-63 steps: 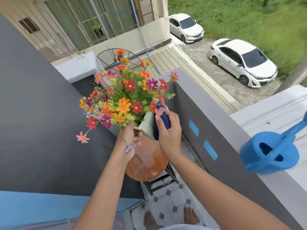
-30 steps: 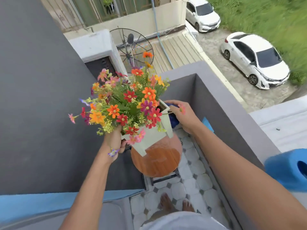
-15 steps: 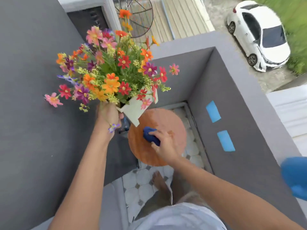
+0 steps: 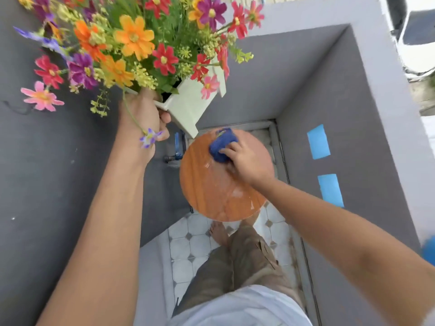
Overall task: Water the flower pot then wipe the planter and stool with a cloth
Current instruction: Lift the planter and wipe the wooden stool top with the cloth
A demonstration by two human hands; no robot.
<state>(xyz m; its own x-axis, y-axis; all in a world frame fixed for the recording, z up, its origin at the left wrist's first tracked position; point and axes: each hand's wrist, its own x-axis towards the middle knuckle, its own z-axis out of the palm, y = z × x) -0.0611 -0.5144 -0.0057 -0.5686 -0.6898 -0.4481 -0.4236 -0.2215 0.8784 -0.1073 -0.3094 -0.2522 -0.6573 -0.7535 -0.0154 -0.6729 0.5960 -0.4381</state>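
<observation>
On the round wooden stool (image 4: 211, 184), right hand (image 4: 247, 158) presses a crumpled blue cloth (image 4: 220, 145); at 10 o'clock, left hand (image 4: 141, 116) grips the lifted white planter (image 4: 188, 107)

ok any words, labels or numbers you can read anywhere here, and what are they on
None can be read.
The white planter, the blue cloth and the round stool top carry no print.
The two blue patches on the grey wall are blank.
The white car is cut off and blurred; no plate or badge shows.
</observation>
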